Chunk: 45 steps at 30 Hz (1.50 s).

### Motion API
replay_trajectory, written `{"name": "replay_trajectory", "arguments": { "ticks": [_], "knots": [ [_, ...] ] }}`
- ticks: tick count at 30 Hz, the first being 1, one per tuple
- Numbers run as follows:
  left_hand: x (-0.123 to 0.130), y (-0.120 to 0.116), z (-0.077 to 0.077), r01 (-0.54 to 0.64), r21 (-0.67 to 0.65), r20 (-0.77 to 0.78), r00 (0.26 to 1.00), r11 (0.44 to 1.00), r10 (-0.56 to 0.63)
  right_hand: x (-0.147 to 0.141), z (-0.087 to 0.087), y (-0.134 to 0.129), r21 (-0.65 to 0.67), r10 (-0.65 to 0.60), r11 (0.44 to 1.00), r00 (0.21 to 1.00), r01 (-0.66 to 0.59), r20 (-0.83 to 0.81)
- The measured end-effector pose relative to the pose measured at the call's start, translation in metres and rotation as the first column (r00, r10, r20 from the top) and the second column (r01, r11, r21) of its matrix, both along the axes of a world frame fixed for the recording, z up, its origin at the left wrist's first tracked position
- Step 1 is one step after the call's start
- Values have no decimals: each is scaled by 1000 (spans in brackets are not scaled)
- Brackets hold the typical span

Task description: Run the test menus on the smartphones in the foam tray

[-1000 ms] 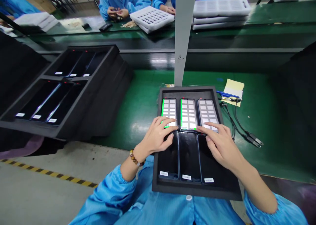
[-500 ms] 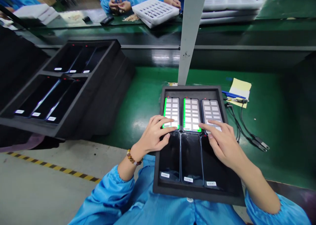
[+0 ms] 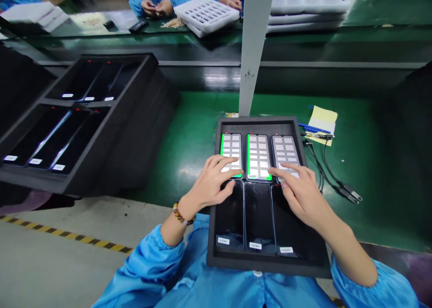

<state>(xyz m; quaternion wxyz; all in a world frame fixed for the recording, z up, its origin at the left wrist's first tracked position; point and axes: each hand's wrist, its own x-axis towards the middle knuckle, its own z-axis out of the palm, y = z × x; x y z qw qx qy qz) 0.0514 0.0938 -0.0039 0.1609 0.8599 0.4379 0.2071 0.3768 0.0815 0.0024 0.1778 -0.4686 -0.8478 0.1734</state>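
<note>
A black foam tray (image 3: 256,124) in front of me holds two rows of smartphones. In the far row, the left phone (image 3: 231,143), middle phone (image 3: 258,157) and right phone (image 3: 285,152) have lit screens with grids of pale tiles. Green strips edge the left and middle screens. My left hand (image 3: 214,182) is open over the left phone's lower end, fingers spread. With its fingers apart, my right hand (image 3: 300,193) is open over the right phone, its index fingertip by the middle phone's lower right corner. Dark-screened phones with white labels, such as this one (image 3: 258,218), fill the near row.
Left of me stands a stack of black trays (image 3: 135,114) with dark phones in the top one. Yellow notepaper (image 3: 322,119), blue pens (image 3: 315,129) and black cables (image 3: 332,179) lie at right. A grey post (image 3: 252,51) rises behind the tray. Co-workers' hands (image 3: 157,7) and white trays (image 3: 206,14) are across.
The whole view has shifted slightly, so everything sits a little further left. Both hands stay in nearly the same place over the phones, and the screens look the same.
</note>
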Motion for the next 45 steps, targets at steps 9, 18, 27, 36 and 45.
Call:
{"name": "replay_trajectory", "arguments": {
  "ticks": [9, 18, 27, 36, 45],
  "knots": [
    [2, 19, 1, -23, -50, -47, 999, 999, 21, -8, 3, 21, -16, -31, 999, 999, 31, 26],
    [2, 16, -8, -21, -40, 19, 1000, 999, 22, -17, 11, -8, 38, 77, 996, 996, -75, -53],
    [2, 15, -9, -41, -37, 39, 998, 998, 43, -20, 9, 3, 25, 107, 994, 992, -106, -66],
    [5, 21, -7, -46, -42, 21, 999, 998, 47, -1, 4, 12, -26, -31, 999, 1000, 31, -3],
    [11, 39, -5, -124, -64, -66, 991, 990, 120, -9, -2, 49, -23, -61, 998, 997, 62, 51]
  ]
}}
